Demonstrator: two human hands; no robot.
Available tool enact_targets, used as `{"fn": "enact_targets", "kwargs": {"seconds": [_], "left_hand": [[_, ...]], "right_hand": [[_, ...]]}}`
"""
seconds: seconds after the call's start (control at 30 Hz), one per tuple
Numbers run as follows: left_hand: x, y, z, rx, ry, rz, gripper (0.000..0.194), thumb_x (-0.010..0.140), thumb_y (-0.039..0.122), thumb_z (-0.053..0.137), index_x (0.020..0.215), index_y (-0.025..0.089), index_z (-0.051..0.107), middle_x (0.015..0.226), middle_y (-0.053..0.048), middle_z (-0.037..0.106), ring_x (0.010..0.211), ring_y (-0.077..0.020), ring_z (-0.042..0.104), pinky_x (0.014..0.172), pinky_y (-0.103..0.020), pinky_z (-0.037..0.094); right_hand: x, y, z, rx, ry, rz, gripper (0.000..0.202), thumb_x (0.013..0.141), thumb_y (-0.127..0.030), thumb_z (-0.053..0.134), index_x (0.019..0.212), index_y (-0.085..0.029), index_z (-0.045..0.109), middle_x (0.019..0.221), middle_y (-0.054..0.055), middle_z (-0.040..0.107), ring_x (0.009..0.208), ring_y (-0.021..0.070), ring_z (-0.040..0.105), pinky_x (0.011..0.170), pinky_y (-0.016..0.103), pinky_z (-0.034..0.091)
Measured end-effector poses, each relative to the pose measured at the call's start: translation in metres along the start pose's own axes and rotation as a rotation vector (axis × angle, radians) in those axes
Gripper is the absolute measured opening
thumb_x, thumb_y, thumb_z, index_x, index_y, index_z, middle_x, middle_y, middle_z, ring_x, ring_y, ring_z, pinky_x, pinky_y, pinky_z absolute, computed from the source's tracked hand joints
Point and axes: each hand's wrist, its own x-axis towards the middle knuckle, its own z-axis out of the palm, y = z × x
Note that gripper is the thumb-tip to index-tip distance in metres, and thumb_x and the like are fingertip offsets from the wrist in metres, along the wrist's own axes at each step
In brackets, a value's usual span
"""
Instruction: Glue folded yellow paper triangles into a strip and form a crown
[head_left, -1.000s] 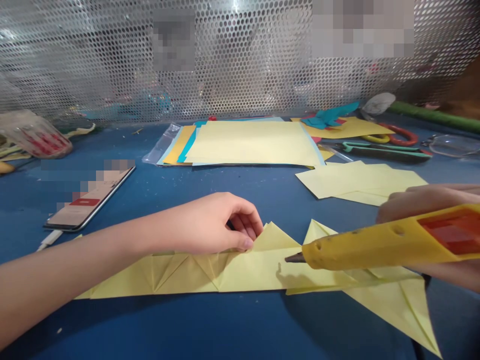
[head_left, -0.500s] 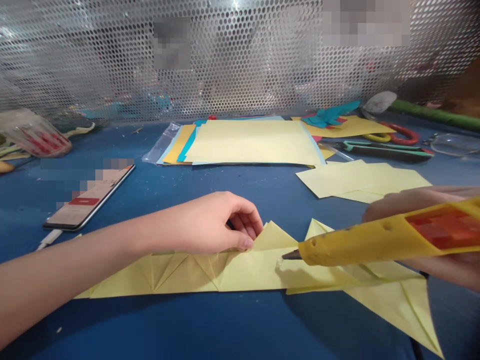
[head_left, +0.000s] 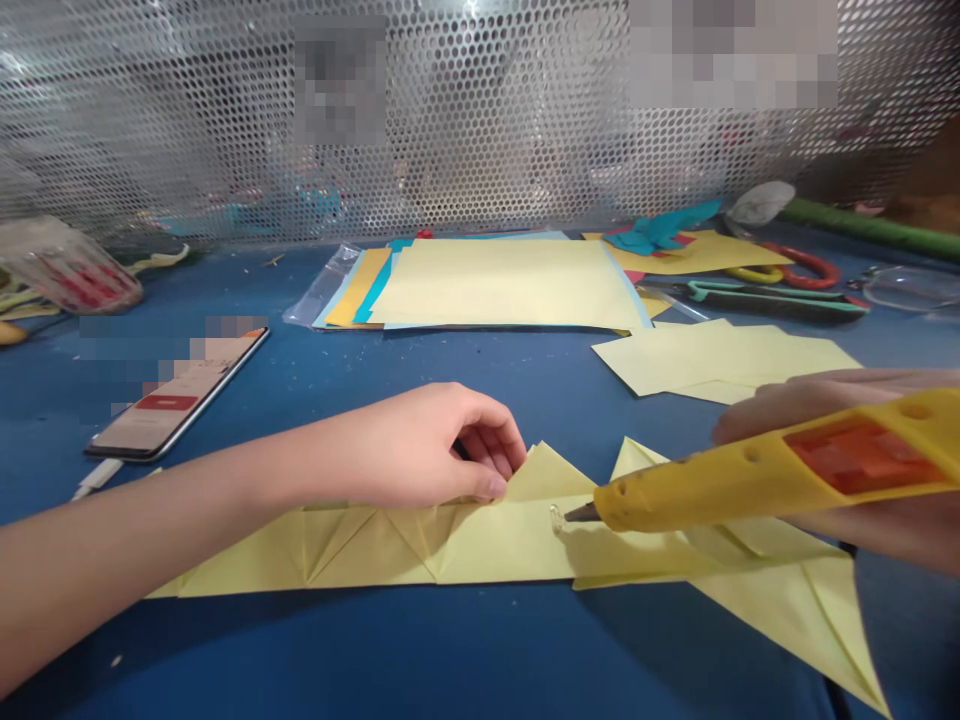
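A long strip of folded pale yellow paper (head_left: 495, 550) lies across the near part of the table, with creases and pointed peaks along it. My left hand (head_left: 450, 450) is closed at its upper edge, thumb on the paper beside one peak; the other fingers curl partly out of sight behind it. From the right, my right hand (head_left: 780, 405) grips a yellow hot glue gun (head_left: 697, 490), its trigger side hidden. The gun's dark nozzle points left, just beside a small clear bead of glue (head_left: 556, 518) on the paper.
A stack of coloured paper (head_left: 502, 285) lies at the back, with loose yellow sheets (head_left: 720, 360) right of it. A phone (head_left: 180, 400) with a cable lies left. Scissors (head_left: 806, 268) and a cutter (head_left: 776, 300) sit back right. A perforated metal screen (head_left: 480, 150) stands behind.
The glue gun has shifted slightly left, and its rear is a little higher. The glue bead is now a clearer, rounded mark. My left hand and the paper strip have stayed put.
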Motion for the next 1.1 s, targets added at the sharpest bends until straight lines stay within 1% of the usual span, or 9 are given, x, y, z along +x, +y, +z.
{"fn": "enact_targets", "kwargs": {"seconds": [0.1,0.2,0.37,0.53,0.67,0.77,0.9,1.0,1.1], "left_hand": [[0.001,0.0,-0.001,0.005,-0.005,0.008,0.006,0.092,0.022,0.077,0.097,0.024,0.074,0.095,0.006,0.077,0.087,-0.0113,0.071,0.076,-0.02,0.053],[0.001,0.0,-0.001,0.011,-0.003,0.016,0.006,0.092,0.022,0.077,0.096,0.024,0.074,0.094,0.006,0.076,0.086,-0.0112,0.071,0.075,-0.02,0.053],[0.001,0.0,0.0,0.009,0.002,0.027,0.006,0.091,0.019,0.076,0.095,0.024,0.074,0.092,0.006,0.076,0.081,-0.0105,0.07,0.072,-0.02,0.052],[0.001,0.0,0.0,0.009,-0.006,0.018,0.007,0.091,0.02,0.076,0.096,0.024,0.074,0.092,0.007,0.076,0.082,-0.0103,0.071,0.073,-0.019,0.053],[0.002,0.0,-0.001,0.016,-0.001,0.017,0.006,0.091,0.02,0.076,0.096,0.024,0.074,0.092,0.006,0.077,0.081,-0.0108,0.071,0.071,-0.02,0.052],[0.003,0.0,-0.001,0.012,-0.002,0.018,0.006,0.09,0.022,0.076,0.096,0.024,0.074,0.092,0.005,0.077,0.081,-0.0123,0.072,0.071,-0.022,0.053],[0.004,0.0,0.0,0.01,0.002,0.018,0.008,0.089,0.02,0.077,0.095,0.024,0.074,0.09,0.005,0.077,0.079,-0.0129,0.072,0.071,-0.023,0.053],[0.004,-0.001,0.0,0.01,0.008,0.016,0.007,0.089,0.02,0.077,0.095,0.024,0.074,0.09,0.006,0.077,0.08,-0.0116,0.071,0.071,-0.021,0.053],[0.003,-0.001,0.001,0.011,0.011,0.018,0.007,0.089,0.021,0.077,0.094,0.025,0.074,0.09,0.006,0.076,0.081,-0.011,0.071,0.072,-0.02,0.053]], "right_hand": [[0.003,-0.006,0.003,0.084,-0.028,-0.132,0.038,0.101,-0.07,0.06,0.095,-0.036,0.076,0.078,-0.001,0.075,0.061,0.0175,0.067,0.064,0.032,0.057],[0.003,-0.007,0.006,0.126,-0.04,-0.128,0.036,0.1,-0.068,0.063,0.101,-0.036,0.078,0.076,-0.002,0.075,0.057,0.0165,0.064,0.064,0.032,0.057],[0.004,-0.007,0.007,0.074,-0.017,-0.21,0.031,0.103,-0.063,0.062,0.109,-0.036,0.076,0.085,-0.003,0.078,0.063,0.0168,0.071,0.061,0.03,0.055],[0.004,-0.011,0.014,-0.012,0.009,-0.244,0.038,0.107,-0.066,0.051,0.106,-0.035,0.072,0.084,-0.004,0.078,0.063,0.0151,0.072,0.053,0.026,0.053],[0.001,-0.006,0.021,-0.148,0.059,-0.264,0.048,0.11,-0.066,0.042,0.095,-0.03,0.07,0.079,-0.001,0.077,0.059,0.0168,0.071,0.049,0.028,0.052],[0.003,-0.006,0.02,-0.073,0.037,-0.271,0.043,0.108,-0.065,0.049,0.097,-0.032,0.073,0.08,-0.001,0.078,0.059,0.0169,0.07,0.05,0.028,0.052],[0.008,-0.016,0.017,0.044,-0.01,-0.2,0.043,0.105,-0.068,0.053,0.1,-0.033,0.078,0.077,0.0,0.078,0.057,0.0174,0.07,0.05,0.027,0.055],[0.008,-0.018,0.018,0.0,-0.003,-0.17,0.052,0.105,-0.071,0.049,0.096,-0.031,0.08,0.076,0.002,0.078,0.058,0.0196,0.071,0.052,0.029,0.057],[0.007,-0.02,0.019,-0.036,0.027,-0.188,0.052,0.106,-0.073,0.047,0.098,-0.032,0.079,0.077,0.001,0.077,0.057,0.0181,0.07,0.048,0.029,0.052]]}}
